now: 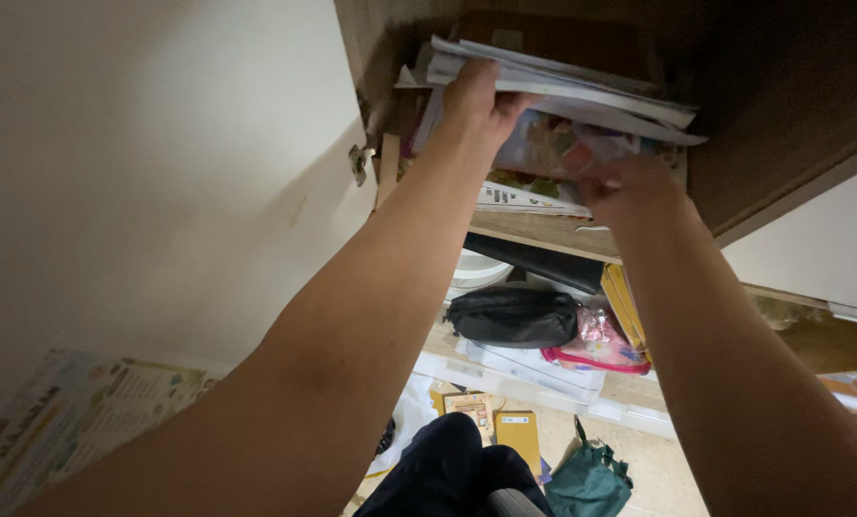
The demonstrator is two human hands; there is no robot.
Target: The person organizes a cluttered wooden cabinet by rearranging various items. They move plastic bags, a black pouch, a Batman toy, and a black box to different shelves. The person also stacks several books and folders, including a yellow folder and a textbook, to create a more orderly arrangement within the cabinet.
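Note:
Both my arms reach up into a wooden cabinet shelf (543, 230). My left hand (474, 103) presses against the underside of a stack of white papers (582, 88), fingers curled around its front edge. My right hand (628, 190) grips a colourful booklet or magazine (555, 144) that sits under the white papers. More printed sheets (524, 199) lie below it on the shelf board. The fingertips of both hands are partly hidden by the papers.
A lower shelf holds a black pouch (513, 318), a pink bag (601, 347), a white bowl (476, 271) and yellow books (624, 302). The open cabinet door (160, 172) stands at left with a hinge (359, 163). A green bag (589, 479) and boxes (517, 429) lie on the floor.

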